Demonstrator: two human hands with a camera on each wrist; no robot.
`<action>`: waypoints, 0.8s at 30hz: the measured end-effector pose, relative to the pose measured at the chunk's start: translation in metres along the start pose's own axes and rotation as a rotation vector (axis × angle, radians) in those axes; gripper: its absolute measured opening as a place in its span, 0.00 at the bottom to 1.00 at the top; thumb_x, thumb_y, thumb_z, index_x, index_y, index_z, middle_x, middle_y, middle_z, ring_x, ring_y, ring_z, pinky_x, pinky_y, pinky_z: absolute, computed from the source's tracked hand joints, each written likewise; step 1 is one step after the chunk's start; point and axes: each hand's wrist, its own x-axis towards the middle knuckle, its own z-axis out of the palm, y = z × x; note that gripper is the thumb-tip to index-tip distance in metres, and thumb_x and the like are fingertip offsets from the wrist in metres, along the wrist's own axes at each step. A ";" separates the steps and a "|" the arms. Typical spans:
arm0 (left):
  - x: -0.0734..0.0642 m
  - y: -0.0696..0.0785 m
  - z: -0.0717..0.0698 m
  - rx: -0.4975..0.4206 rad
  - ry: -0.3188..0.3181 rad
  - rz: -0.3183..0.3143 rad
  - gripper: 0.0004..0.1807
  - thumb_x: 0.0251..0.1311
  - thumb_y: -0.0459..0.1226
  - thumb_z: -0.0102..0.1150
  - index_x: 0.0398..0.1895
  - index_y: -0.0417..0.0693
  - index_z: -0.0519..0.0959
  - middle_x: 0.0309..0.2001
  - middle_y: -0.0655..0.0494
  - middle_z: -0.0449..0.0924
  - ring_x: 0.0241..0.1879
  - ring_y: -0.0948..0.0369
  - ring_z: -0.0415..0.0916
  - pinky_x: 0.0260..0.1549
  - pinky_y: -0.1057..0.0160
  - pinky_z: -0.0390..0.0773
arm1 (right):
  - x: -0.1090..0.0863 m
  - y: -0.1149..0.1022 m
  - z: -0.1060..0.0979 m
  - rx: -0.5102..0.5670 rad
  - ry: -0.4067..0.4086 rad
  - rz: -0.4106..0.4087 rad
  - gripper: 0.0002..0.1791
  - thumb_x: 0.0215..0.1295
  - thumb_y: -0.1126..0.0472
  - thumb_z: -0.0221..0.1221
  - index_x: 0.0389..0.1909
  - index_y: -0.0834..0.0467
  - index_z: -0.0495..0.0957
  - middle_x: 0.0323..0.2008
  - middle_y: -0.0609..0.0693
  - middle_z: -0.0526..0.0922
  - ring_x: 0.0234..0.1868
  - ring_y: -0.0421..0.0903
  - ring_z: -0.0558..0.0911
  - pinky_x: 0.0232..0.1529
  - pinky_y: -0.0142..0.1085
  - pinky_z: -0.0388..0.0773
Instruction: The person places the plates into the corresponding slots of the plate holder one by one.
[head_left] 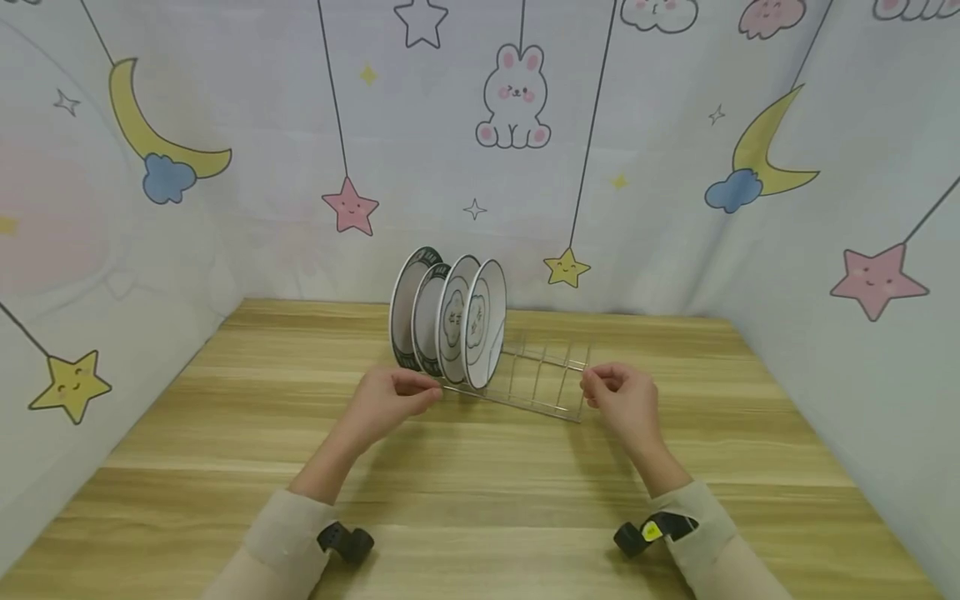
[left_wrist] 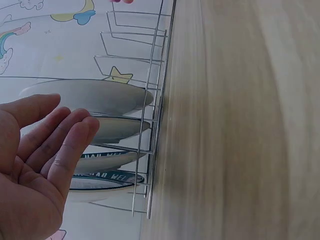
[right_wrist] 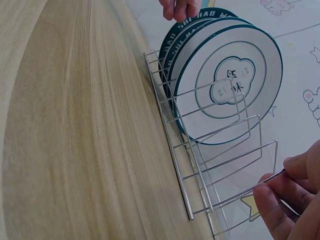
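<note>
A metal wire plate rack stands on the wooden table. Several white plates stand upright in its left part; the rightmost plate shows a green rim and a cloud-shaped print, while the leftmost plate has a dark lettered border. My right hand pinches the end wire of the rack between thumb and fingers. At the rack's front left corner is my left hand, beside the plates. Its thumb and loosely bent fingers stand apart in the left wrist view, with nothing between them.
The wooden table reaches back to a pale curtain printed with stars, moons and a bunny. Unfilled wire slots make up the rack's right part. Dark wrist cameras sit at both sleeves.
</note>
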 end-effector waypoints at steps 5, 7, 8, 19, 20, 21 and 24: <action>-0.002 0.009 0.008 0.005 -0.031 0.038 0.13 0.61 0.40 0.68 0.43 0.41 0.87 0.39 0.53 0.87 0.39 0.57 0.84 0.37 0.62 0.85 | -0.002 0.000 0.003 -0.016 0.007 -0.002 0.10 0.68 0.65 0.62 0.38 0.71 0.82 0.32 0.61 0.86 0.30 0.50 0.86 0.31 0.32 0.86; -0.001 0.011 0.012 0.011 -0.036 0.054 0.12 0.60 0.40 0.69 0.43 0.43 0.87 0.39 0.54 0.87 0.39 0.60 0.84 0.38 0.62 0.85 | -0.003 -0.001 0.004 -0.014 0.004 0.000 0.10 0.68 0.65 0.62 0.38 0.71 0.82 0.32 0.61 0.86 0.31 0.52 0.86 0.31 0.32 0.86; -0.001 0.012 0.015 0.008 -0.037 0.062 0.12 0.60 0.39 0.69 0.43 0.43 0.87 0.39 0.54 0.87 0.39 0.60 0.84 0.38 0.62 0.85 | -0.003 -0.002 0.005 -0.012 0.002 0.003 0.10 0.68 0.65 0.62 0.38 0.71 0.82 0.32 0.60 0.86 0.32 0.53 0.86 0.31 0.33 0.86; 0.004 0.025 0.038 -0.046 -0.035 0.088 0.11 0.61 0.38 0.68 0.44 0.43 0.87 0.40 0.53 0.87 0.40 0.60 0.84 0.39 0.64 0.85 | -0.007 -0.006 0.010 -0.012 -0.004 -0.022 0.08 0.67 0.65 0.63 0.36 0.69 0.83 0.31 0.60 0.87 0.31 0.49 0.86 0.30 0.34 0.86; 0.004 0.026 0.040 -0.048 -0.034 0.088 0.11 0.61 0.37 0.68 0.45 0.43 0.87 0.40 0.53 0.87 0.40 0.60 0.84 0.39 0.64 0.85 | -0.007 -0.006 0.011 -0.013 -0.004 -0.023 0.08 0.67 0.65 0.63 0.36 0.69 0.83 0.31 0.60 0.87 0.30 0.49 0.86 0.30 0.33 0.86; 0.005 0.026 0.042 -0.049 -0.032 0.095 0.11 0.61 0.37 0.68 0.45 0.42 0.87 0.40 0.53 0.87 0.40 0.60 0.84 0.39 0.64 0.85 | -0.007 -0.006 0.012 -0.013 -0.006 -0.022 0.08 0.67 0.65 0.63 0.36 0.69 0.83 0.31 0.60 0.87 0.30 0.49 0.86 0.30 0.33 0.86; 0.007 0.027 0.048 -0.046 -0.022 0.105 0.11 0.60 0.36 0.68 0.45 0.41 0.86 0.40 0.51 0.87 0.40 0.59 0.85 0.39 0.64 0.85 | -0.008 -0.006 0.015 -0.006 -0.009 -0.023 0.08 0.66 0.65 0.63 0.35 0.69 0.84 0.31 0.60 0.87 0.30 0.51 0.86 0.29 0.32 0.85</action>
